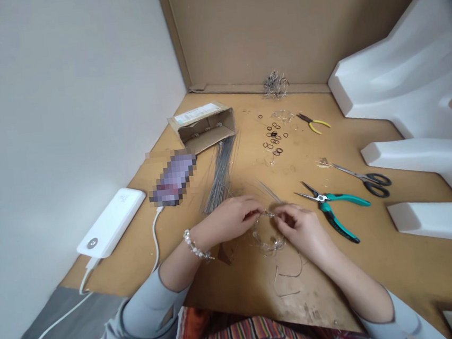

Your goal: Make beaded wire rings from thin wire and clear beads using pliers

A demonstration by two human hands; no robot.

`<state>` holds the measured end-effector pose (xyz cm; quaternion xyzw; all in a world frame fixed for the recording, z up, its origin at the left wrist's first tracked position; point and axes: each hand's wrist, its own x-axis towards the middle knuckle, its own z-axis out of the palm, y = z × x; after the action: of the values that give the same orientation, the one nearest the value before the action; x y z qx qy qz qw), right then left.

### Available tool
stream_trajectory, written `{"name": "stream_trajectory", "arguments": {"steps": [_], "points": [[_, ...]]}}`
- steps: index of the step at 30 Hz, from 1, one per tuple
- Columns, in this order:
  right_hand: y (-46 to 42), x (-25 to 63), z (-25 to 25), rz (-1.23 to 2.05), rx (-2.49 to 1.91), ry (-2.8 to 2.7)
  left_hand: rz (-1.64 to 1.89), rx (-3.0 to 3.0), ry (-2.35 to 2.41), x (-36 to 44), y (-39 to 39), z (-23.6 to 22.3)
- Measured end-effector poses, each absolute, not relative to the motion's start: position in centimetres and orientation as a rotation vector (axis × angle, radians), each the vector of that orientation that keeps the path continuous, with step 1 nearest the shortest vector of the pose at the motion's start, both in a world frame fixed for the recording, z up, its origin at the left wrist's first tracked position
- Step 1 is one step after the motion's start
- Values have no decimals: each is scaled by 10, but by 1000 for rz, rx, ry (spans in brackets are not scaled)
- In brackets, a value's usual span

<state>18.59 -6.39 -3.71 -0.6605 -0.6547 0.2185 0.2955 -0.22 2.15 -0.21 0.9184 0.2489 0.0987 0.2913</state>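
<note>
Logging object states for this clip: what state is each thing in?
Left hand: fingers pinching beaded wire.
Right hand: fingers pinching beaded wire.
Teal pliers: jaws open.
Yellow pliers: handles spread.
Scissors: blades closed.
Cardboard box: open.
Power bank: lead plugged in.
Phone: cable plugged in, screen obscured.

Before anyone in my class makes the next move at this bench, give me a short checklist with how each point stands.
1. Left hand and right hand both at the beaded wire loop: ok, at its far side.
2. Join secure: cannot tell, too fine and partly hidden by fingers.
3. Teal-handled pliers beside the right hand: ok, lying with jaws apart.
4. Space nearest the body free of loose wire: not ok, bent wire lies there.
5. White cable clear of the left sleeve: cannot tell, it passes out of sight there.
</note>
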Motion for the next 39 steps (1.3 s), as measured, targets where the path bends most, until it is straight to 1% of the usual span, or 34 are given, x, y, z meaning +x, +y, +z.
{"name": "stream_trajectory", "arguments": {"steps": [16, 23, 39], "points": [[-65, 185, -33, 482, -1827, -1802, 119, 2510, 628, -1, 15, -3], [-65, 185, -32, 486, -1872, -1804, 181, 2550, 685, 1, 14, -2], [-65, 182, -29, 412, -1924, -1864, 177, 2522, 736, 3, 16, -6]]}}
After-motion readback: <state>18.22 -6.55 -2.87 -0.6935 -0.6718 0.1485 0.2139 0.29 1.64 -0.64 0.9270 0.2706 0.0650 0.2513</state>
